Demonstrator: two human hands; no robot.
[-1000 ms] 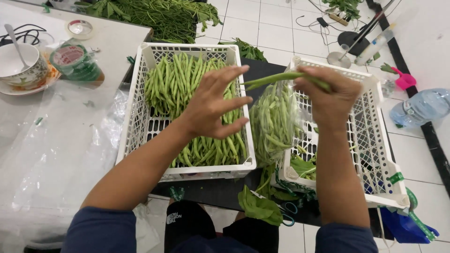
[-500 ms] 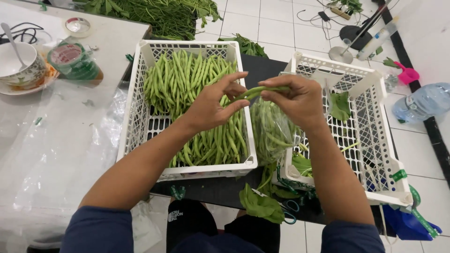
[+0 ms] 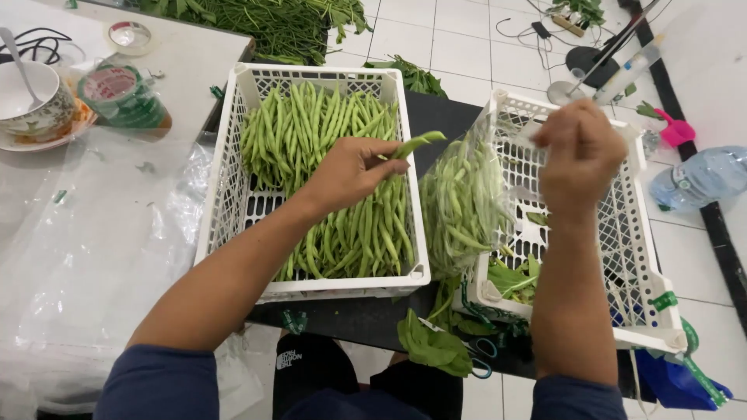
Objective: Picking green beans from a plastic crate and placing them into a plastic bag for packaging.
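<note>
My left hand (image 3: pixel 350 173) hovers over the white plastic crate (image 3: pixel 233 194) full of green beans (image 3: pixel 342 225), fingers pinched around 1 green bean (image 3: pixel 412 146) that sticks out toward the right. My right hand (image 3: pixel 580 155) is clenched on the top edge of a clear plastic bag of beans (image 3: pixel 463 206), holding it up between the 2 crates, just in front of the second white crate (image 3: pixel 646 233), where a few green leaves (image 3: pixel 513 280) lie.

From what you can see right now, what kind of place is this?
Probably a vegetable sorting or packing area: a white crate full of green beans, a clear bag of beans, leafy greens heaped on the tiled floor.
</note>
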